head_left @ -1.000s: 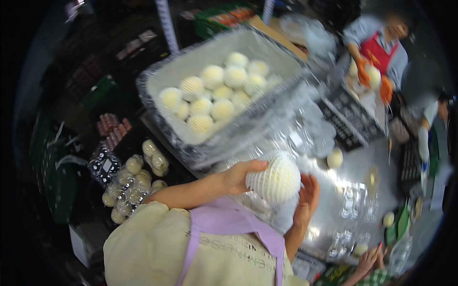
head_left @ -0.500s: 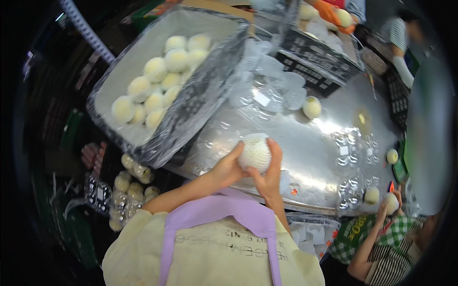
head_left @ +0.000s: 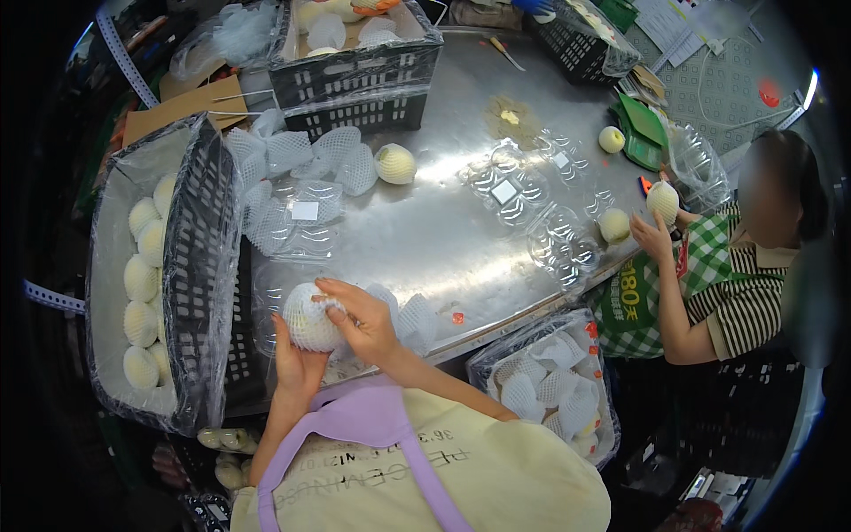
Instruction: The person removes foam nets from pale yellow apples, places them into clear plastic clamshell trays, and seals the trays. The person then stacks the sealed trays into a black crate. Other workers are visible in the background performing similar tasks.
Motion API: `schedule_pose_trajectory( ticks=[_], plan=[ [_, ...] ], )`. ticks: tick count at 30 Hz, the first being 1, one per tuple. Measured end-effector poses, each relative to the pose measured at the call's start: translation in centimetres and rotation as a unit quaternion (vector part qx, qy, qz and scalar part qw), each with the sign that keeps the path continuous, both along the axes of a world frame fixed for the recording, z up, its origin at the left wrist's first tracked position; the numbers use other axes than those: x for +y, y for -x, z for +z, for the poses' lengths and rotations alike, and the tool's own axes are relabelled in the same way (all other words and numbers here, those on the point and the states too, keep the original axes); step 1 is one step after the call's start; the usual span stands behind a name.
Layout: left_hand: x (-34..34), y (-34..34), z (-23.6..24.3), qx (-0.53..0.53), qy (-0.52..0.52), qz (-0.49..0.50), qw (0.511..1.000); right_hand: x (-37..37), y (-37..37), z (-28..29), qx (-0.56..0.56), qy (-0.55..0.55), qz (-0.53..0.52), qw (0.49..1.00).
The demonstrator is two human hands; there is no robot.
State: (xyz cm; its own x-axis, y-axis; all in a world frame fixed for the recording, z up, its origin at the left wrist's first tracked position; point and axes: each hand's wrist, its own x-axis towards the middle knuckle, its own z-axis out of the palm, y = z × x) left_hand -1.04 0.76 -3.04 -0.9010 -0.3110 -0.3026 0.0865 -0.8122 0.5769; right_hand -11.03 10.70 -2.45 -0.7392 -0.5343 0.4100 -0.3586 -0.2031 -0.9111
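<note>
A round pale fruit in white foam netting (head_left: 308, 324) is held in both my hands near the table's front edge. My left hand (head_left: 292, 359) cups it from the left and below. My right hand (head_left: 363, 324) grips its upper right side, fingertips on the netting. Beside my right hand lie loose empty foam nets (head_left: 412, 319). A clear plastic tray (head_left: 270, 288) lies just left of the fruit, partly hidden. Above my hands are more nets (head_left: 341, 164), another clear tray (head_left: 297, 239) and a netted fruit (head_left: 395, 164).
A lined crate of netted fruit (head_left: 106, 293) stands left on the steel table (head_left: 425, 239); another crate (head_left: 355, 89) stands behind. Right are clear trays (head_left: 558, 248), a green tray (head_left: 640, 129), a knife (head_left: 505, 53) and a co-worker (head_left: 709, 293) holding a fruit. A crate of nets (head_left: 541, 381) sits front right.
The view has swung rightward, bringing more table and the co-worker into sight. My hands have shifted round the fruit, my right now higher on it, at the netting's top.
</note>
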Motion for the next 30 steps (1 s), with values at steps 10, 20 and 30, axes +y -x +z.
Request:
schedule_pose_trajectory(
  ticks=[10,20,30],
  plan=[
    [0.1,-0.7,-2.0,-0.065,0.093,-0.010,0.993,-0.2,-0.2,2.7,0.144,-0.138,-0.062,0.978],
    [1.8,0.7,-1.0,0.001,0.204,-0.013,0.979,0.8,1.5,0.3,-0.052,-0.151,-0.074,0.984],
    [1.4,1.5,-0.9,-0.035,0.297,-0.011,0.954,0.6,2.3,-2.1,-0.280,-0.017,-0.071,0.957]
  ],
)
